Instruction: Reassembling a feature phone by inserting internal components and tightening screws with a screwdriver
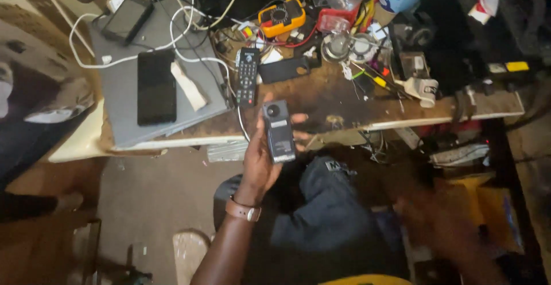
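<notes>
The left hand (261,161) held a small grey phone (278,131) in its palm, fingers wrapped round from behind, fingertips showing along the device's right edge. The phone lay back-side up, its long axis running nearly straight away from the person with a slight lean to the left; the round camera ring sat at the far end, the near end resting toward the heel of the hand. A brown wrist strap (243,210) sat just below the grip.

The held phone hung just off the near edge of the workbench (321,98), partly overlapping that edge in view. Directly beyond the grip lay a black remote control (247,75); farther beyond and to the right, a yellow multimeter (281,16). To the left of the grip, a black phone (156,87) lay flat on a grey laptop (123,75), with white cables looped over it.

Below and left of the grip, bare floor gave open room. Right of it, dark cloth covered the lap.

The right hand (445,225) was low and well apart to the right, heavily blurred; its grip could not be told.
</notes>
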